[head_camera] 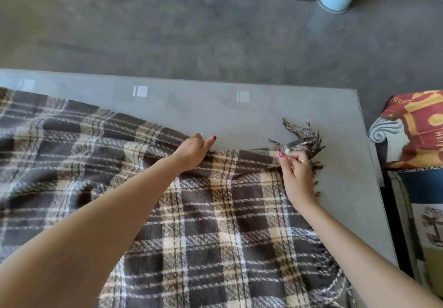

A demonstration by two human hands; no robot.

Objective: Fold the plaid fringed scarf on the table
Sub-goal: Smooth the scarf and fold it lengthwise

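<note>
Scarf (215, 223) — far edge in both hands

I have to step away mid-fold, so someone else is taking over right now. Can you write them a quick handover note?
Left hand: grip closed on the far edge of the scarf.
Right hand: pinching the far right corner beside the fringe.
The scarf lies spread over the table, rumpled at left.
Done: far edge held in both hands.
Left: every fold; no neat fold shows yet.
</note>
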